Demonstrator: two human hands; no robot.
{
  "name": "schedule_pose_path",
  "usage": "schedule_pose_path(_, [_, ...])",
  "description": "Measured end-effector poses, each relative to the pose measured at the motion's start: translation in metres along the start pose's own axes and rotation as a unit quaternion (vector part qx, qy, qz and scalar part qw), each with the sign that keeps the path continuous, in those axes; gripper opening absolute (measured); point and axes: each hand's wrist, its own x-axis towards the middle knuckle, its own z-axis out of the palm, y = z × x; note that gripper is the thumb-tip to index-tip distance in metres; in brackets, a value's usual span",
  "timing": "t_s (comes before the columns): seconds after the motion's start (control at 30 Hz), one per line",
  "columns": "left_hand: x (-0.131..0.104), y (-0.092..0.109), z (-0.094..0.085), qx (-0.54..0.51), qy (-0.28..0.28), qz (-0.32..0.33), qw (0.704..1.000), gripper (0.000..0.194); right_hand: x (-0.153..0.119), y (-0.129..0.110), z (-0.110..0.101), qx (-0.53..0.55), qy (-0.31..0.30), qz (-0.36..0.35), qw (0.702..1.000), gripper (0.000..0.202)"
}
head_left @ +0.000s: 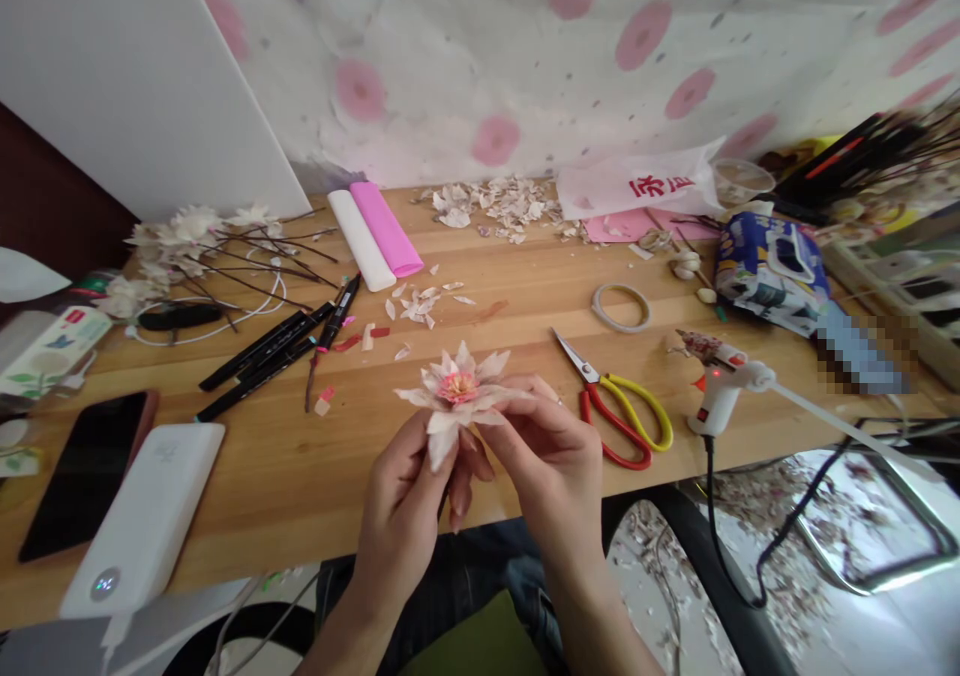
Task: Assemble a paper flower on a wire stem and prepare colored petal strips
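The front edge of the wooden table (292,496) ran beneath the forearms, and a stretch of its top lay between the left hand (405,481) and the white power bank (146,516). On the other side, the scissors (592,381) lay near the right hand (555,451), handles toward the edge. Both hands were raised at the edge, fingers curled inward: the left gripped the pale paper flower (459,391) from below, its thumb at a lower petal, while the right pinched the petals on its side between thumb and fingers. The flower faced up, its pink center showing. The glue gun (720,396) stood beyond the scissors, its black cable (712,501) hanging over the edge. The tape roll (599,314) lay behind the scissors, loose petals (420,306) behind the flower, and black markers (262,346) farther left, with a phone (86,476) beside the power bank.
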Motion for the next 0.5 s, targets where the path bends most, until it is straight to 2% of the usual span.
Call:
schedule_pose_path(0.2, [-0.0026,0.0069,-0.0004,0.029,0.005,-0.034,0.999,0.036,0.0009,0.0017,0.0013,0.003,-0.001,0.005,1.000,0.009])
schedule_pose_path(0.37, [-0.0043,0.0064,-0.0001,0.079,0.040,0.024,0.996,0.030,0.0015,0.0011,0.0031,0.022,-0.011,0.017,1.000,0.008])
schedule_pose_path(0.5, [-0.0030,0.0019,-0.0030,0.059,0.019,0.034,0.997,0.030,0.0014,0.0032,0.0041,0.038,-0.021,0.026,0.999,0.008])
